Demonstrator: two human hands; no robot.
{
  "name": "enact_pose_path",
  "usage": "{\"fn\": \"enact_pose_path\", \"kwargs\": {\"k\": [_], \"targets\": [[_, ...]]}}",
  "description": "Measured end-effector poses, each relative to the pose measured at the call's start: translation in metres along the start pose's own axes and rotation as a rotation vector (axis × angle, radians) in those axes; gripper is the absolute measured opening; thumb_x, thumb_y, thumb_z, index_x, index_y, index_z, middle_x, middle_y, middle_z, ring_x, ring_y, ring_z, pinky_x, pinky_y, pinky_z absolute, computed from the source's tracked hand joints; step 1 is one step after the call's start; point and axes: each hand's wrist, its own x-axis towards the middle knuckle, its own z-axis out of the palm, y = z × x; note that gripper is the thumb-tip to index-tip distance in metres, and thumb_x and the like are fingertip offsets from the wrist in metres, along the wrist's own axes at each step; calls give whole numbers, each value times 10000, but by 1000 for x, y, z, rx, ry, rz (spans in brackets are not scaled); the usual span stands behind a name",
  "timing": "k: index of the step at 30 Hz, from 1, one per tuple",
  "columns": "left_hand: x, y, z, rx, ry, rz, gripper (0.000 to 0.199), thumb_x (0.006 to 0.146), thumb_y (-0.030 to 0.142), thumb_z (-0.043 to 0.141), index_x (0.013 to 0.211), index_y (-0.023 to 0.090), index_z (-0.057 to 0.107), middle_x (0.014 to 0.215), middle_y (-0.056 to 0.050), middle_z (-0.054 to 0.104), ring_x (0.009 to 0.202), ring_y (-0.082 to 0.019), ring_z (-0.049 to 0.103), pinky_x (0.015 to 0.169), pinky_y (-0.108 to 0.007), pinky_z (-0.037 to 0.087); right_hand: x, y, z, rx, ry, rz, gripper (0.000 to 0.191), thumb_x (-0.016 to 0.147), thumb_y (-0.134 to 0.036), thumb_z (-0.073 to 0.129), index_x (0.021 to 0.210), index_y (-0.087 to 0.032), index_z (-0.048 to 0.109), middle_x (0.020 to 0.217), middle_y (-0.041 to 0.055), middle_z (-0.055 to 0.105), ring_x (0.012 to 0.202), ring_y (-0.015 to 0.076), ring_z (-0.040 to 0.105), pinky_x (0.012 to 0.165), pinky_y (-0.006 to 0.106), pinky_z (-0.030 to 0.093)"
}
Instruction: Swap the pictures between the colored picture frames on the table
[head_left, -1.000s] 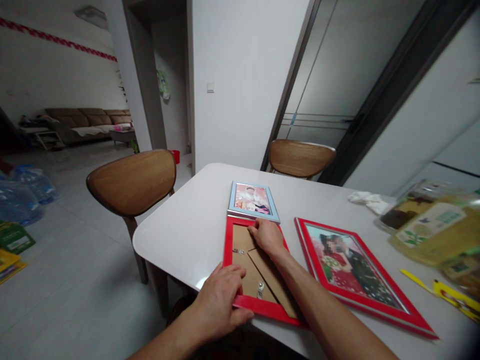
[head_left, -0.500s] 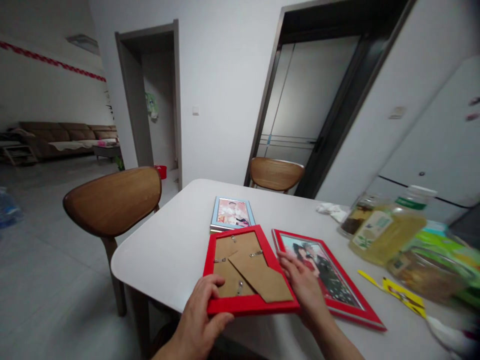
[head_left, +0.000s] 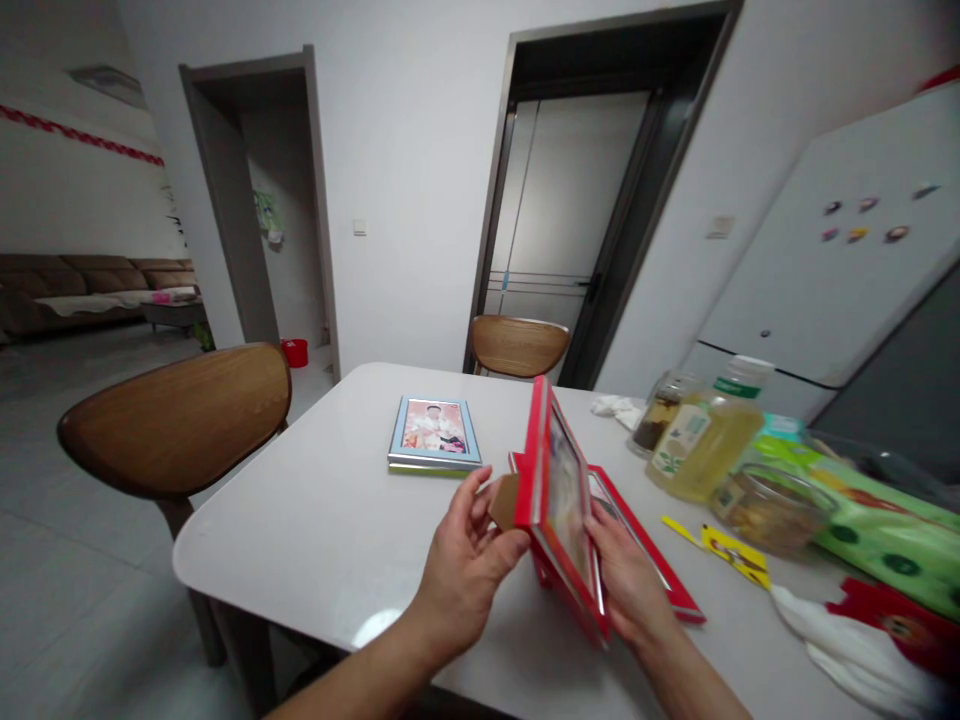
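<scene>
A red picture frame [head_left: 568,500] is held nearly on edge above the table, its picture side turned to the right and smeared by motion. My right hand [head_left: 626,575] grips its lower front edge. On its back side, my left hand [head_left: 469,560] closes its thumb and fingers around the brown cardboard stand [head_left: 505,502]. A second red picture frame [head_left: 660,570] lies on the table behind and to the right, partly hidden by the held one. Farther off to the left, a blue picture frame [head_left: 435,428] rests picture up on top of another frame with a greenish edge.
On the table's right stand a bottle of yellow liquid [head_left: 709,440], a dark-filled jar [head_left: 660,412] and a clear bowl [head_left: 772,505]. A yellow item [head_left: 735,555], green packaging [head_left: 885,530] and white tissue [head_left: 847,640] lie near. Wooden chairs [head_left: 180,420] flank the white table [head_left: 300,540].
The red frame has swung from lying back-up to nearly on edge. My left hand has moved from its lower left corner to the cardboard stand. The view has shifted right.
</scene>
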Motion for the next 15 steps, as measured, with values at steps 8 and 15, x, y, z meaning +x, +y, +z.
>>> {"fn": "enact_pose_path", "kwargs": {"k": [8,15], "targets": [[34,-80,20,210,-17,-109,510,676,55,491,1163,156,375,1148,-52,535,984,-167,539,850,-280,446,75,-10,-80,-822,155,34,496,692,-319,470,1140,-109,501,759,96,669,640,194,614,563,280,449],[36,-90,20,789,-13,-138,470,649,177,570,1108,173,468,1044,-61,594,922,-227,549,829,-343,427,94,2,-91,-1163,133,-6,417,688,-324,460,1045,-153,589,832,112,664,739,235,597,610,302,412]]}}
